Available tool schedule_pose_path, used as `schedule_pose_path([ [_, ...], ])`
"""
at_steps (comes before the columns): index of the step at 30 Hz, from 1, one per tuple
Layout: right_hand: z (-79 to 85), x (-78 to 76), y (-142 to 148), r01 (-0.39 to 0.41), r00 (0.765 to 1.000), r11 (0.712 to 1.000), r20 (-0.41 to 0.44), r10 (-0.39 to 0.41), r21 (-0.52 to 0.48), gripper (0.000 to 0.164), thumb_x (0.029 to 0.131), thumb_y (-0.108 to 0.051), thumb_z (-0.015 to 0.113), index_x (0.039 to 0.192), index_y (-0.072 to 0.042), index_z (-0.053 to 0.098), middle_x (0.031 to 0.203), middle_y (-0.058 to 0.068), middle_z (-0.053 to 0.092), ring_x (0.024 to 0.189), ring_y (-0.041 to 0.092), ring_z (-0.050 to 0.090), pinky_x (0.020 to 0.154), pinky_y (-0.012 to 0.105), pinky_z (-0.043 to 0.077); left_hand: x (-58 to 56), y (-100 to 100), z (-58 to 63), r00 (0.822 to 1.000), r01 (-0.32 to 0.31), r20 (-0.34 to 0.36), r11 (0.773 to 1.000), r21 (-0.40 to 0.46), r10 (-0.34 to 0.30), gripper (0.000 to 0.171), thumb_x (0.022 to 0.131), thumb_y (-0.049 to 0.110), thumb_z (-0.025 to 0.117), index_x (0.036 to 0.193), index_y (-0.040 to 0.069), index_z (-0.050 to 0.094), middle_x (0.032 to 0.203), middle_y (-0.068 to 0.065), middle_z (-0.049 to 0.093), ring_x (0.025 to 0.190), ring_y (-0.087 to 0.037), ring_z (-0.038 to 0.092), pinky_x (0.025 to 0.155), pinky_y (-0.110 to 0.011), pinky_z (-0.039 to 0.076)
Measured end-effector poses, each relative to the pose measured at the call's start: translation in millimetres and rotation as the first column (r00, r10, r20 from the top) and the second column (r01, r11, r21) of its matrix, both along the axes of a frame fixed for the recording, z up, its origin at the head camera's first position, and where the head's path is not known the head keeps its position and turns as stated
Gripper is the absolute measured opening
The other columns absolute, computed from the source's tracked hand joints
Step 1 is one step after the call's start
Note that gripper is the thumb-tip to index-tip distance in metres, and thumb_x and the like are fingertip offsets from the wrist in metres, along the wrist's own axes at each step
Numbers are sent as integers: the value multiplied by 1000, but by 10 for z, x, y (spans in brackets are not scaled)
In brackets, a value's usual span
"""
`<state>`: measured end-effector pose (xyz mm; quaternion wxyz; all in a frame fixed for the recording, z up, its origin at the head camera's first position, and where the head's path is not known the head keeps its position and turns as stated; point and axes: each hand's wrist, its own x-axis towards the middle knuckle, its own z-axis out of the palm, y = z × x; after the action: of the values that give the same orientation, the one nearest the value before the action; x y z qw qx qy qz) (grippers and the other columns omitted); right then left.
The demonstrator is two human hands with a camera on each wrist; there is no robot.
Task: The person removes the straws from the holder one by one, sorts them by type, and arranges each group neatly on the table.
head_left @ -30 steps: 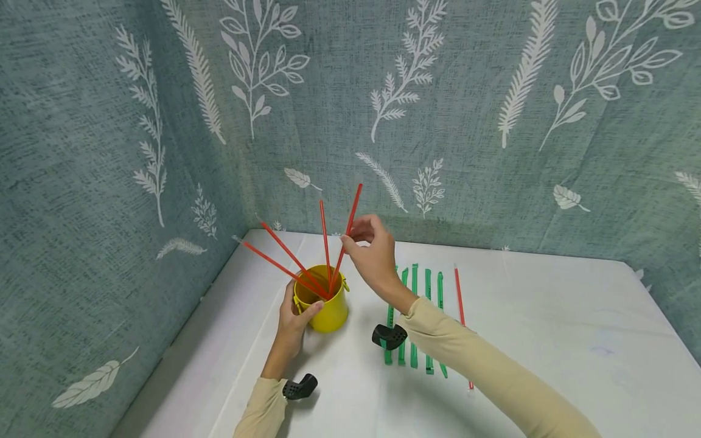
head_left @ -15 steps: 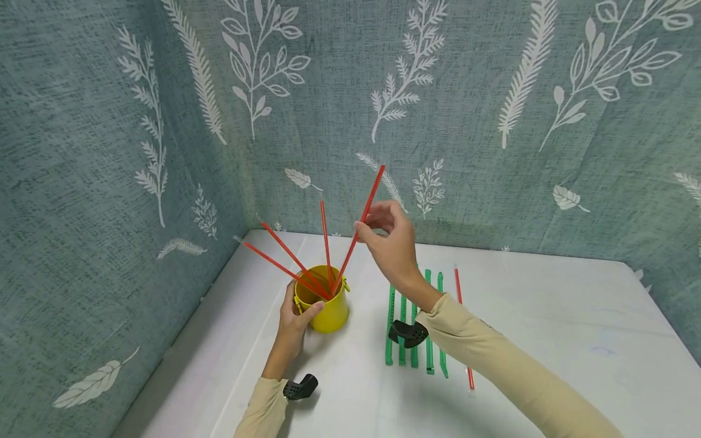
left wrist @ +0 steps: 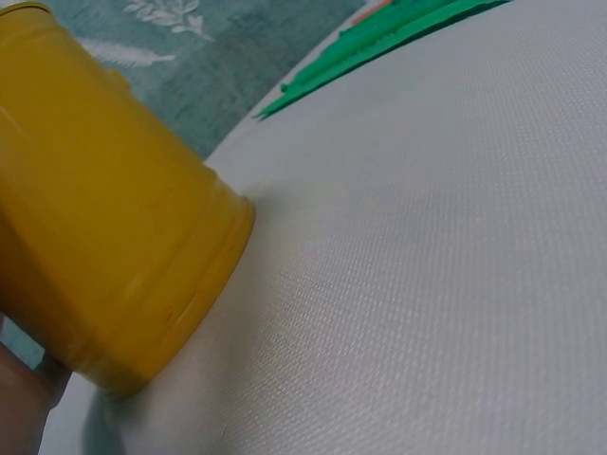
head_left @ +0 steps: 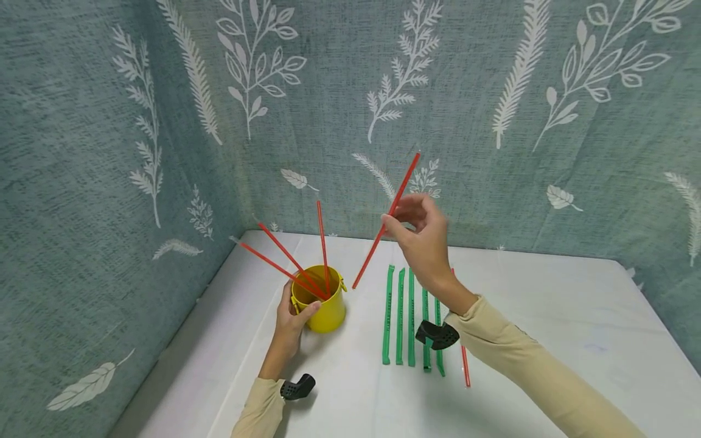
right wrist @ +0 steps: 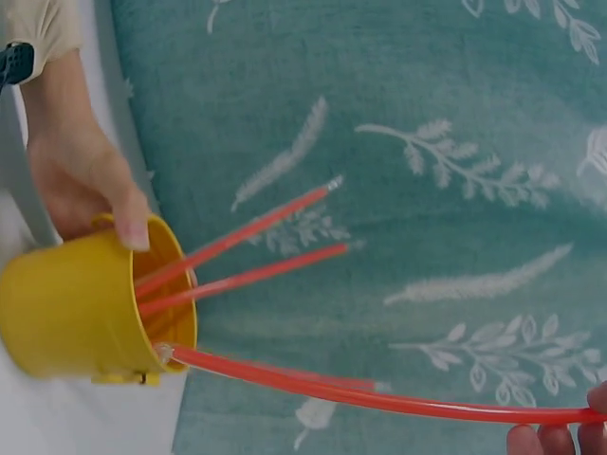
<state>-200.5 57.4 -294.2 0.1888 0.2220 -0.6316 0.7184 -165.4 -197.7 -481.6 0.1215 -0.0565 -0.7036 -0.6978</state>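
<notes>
A small yellow bucket point(head_left: 328, 317) stands on the white table, and my left hand point(head_left: 289, 325) grips its left side with the thumb at the rim. Red straws point(head_left: 322, 234), three of them, lean out of it, at least two in clear wrappers. To the right of the bucket, my right hand point(head_left: 424, 243) pinches another wrapped red straw point(head_left: 406, 178) between thumb and fingers. This straw is tilted, its lower end in the air beside the rim. In the right wrist view the held straw point(right wrist: 417, 405) runs from the fingertips towards the bucket mouth. The left wrist view shows the bucket wall point(left wrist: 114, 209).
Several green-wrapped straws point(head_left: 386, 316) lie side by side right of the bucket. Beyond them another red straw point(head_left: 465, 368) lies partly hidden under the right forearm. A leaf-patterned cloth point(head_left: 339, 121) hangs behind the table and along its left side.
My right hand has moved up and to the right, drawing the red straw out of the bucket. The left hand keeps its grip and the bucket stays put.
</notes>
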Motion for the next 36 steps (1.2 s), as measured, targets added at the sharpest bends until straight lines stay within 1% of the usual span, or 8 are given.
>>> schedule_pose_path([
  [5,-39,-30,219,43,998,999,36,-43,8,29,84,6,64,109,4,51,94,17,57,80,19,61,69,37,56,-6,6,6,1000,6,20,1000,2,-6,70,82,12,65,144,21,32,136,-7,45,121,-19,42,101,-25,37],
  [8,-69,-42,339,61,996,998,58,-62,8,27,85,4,64,108,4,51,92,12,58,80,19,61,68,35,56,49,38,132,999,8,41,1000,-15,-8,72,83,11,64,145,15,29,137,-10,43,123,-21,41,101,-24,37],
  [11,-101,-45,447,71,995,997,76,-70,-2,25,85,4,64,107,4,52,91,8,59,80,20,61,68,36,56,54,34,158,999,13,53,1000,-19,-12,73,83,7,63,146,11,27,138,-13,41,124,-23,40,102,-26,36],
  [12,-112,-46,479,73,994,997,84,-72,-6,25,85,4,64,106,4,52,91,8,59,80,20,61,68,36,56,54,33,152,999,11,46,1000,-17,-10,73,83,8,64,146,12,27,138,-13,41,123,-23,40,102,-25,37],
  [15,-140,-46,564,84,991,996,104,-83,-6,24,85,4,64,106,4,53,92,10,60,80,20,62,68,35,56,0,-8,26,1000,7,28,1000,-1,-7,72,83,8,65,145,16,29,137,-10,43,122,-21,41,101,-24,37],
  [19,-188,-49,659,107,987,994,122,-107,5,23,85,4,65,105,5,54,91,10,60,80,18,62,67,32,56,-9,-22,-13,1000,12,8,1000,26,-12,70,82,7,65,144,18,32,135,-9,45,121,-20,42,100,-24,37],
  [29,-347,-66,833,141,977,990,158,-144,29,22,85,3,65,105,5,56,89,5,61,77,16,63,63,27,55,-10,-32,6,999,19,47,1000,18,-20,74,82,7,64,146,17,28,138,-9,42,123,-20,40,102,-25,36],
  [36,-466,-69,945,156,968,987,192,-163,48,22,84,2,66,104,5,57,87,4,62,76,14,63,60,25,54,-12,-28,-18,1000,13,15,1000,24,-13,70,82,12,65,143,22,33,135,-6,44,122,-20,41,102,-28,36],
])
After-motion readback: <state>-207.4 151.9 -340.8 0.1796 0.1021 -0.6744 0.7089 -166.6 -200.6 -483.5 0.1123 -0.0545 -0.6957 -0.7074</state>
